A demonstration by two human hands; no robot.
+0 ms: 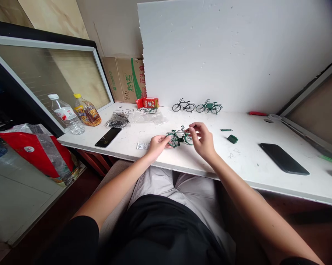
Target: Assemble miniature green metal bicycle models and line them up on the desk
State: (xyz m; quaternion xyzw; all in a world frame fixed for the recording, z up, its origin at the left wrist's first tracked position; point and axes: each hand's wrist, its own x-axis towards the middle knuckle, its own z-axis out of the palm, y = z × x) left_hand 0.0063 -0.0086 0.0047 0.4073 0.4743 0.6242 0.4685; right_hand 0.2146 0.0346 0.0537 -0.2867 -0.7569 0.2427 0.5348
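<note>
A small green model bicycle point(179, 139) stands upright near the front of the white table. My left hand point(158, 145) pinches one wheel of it between thumb and fingers. At the other end, my right hand point(202, 139) is curled beside the handlebar and wheel, thumb and fingertips close together. Whatever is between those fingertips is too small to make out. To the right lie a thin green part point(226, 129) and a small green box-shaped piece point(232, 138). A small printed sheet point(143, 145) lies partly behind my left hand.
A black model bicycle point(184, 105) and a green one point(209, 106) stand at the white board point(237, 55). Phones point(108, 137) point(284, 158) lie on both sides. Bottles point(69, 115) point(87, 110), bagged black parts point(118, 120) and a red box point(150, 102) are left.
</note>
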